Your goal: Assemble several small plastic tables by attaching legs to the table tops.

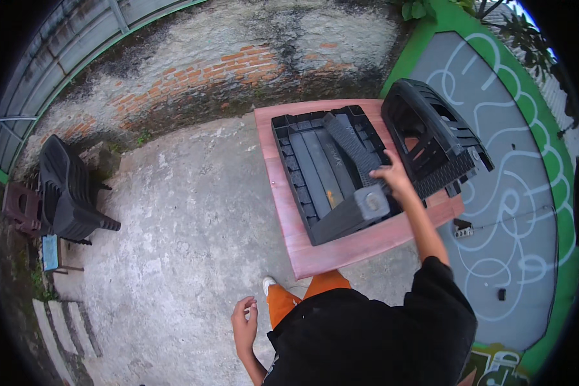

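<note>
A shallow black plastic crate lies on the pinkish-red table. A long, textured black plastic bar leans diagonally across it. Over the crate's near right corner, my right hand is open with fingers apart, close to the bar's lower end; contact cannot be made out. Just below that hand sits a pale grey, rounded block-like end piece. My left hand hangs beside my left leg, well away from the table, loosely open and holding nothing.
Against the table's right side stands a black plastic piece with large openings, like a stool. The table has a near edge by my legs. Stacked black chairs and a small blue-topped stool are far left. A power strip hangs at right.
</note>
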A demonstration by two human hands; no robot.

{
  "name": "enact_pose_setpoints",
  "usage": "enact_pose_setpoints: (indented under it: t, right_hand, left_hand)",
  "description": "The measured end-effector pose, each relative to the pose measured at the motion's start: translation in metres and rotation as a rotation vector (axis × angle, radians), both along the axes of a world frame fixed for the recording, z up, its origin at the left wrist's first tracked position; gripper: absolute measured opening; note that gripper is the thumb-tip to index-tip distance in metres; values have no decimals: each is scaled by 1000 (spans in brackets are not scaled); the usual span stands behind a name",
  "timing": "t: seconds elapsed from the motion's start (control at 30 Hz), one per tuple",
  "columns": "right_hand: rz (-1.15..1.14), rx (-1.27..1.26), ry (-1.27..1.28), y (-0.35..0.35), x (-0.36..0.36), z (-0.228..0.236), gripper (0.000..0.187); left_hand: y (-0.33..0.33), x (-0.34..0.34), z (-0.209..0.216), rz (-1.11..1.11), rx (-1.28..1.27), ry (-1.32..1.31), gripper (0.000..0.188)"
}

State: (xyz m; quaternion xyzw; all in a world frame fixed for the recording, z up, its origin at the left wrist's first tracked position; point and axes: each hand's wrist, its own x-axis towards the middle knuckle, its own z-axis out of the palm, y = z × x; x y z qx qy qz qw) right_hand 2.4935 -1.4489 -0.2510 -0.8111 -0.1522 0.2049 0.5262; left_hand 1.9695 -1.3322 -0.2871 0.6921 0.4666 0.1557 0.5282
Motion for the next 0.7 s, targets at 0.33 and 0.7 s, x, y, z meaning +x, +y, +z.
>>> enact_pose_setpoints:
  t: [0.33,0.7]
  right_hand:
    - [-18,-34,-333,31,-114,291,68]
    - [-18,946,375,149,-319,179,62]
  left_hand:
    - [188,50,92,-314,451,-249,16]
    - [199,248,110,-607,966,-950,63]
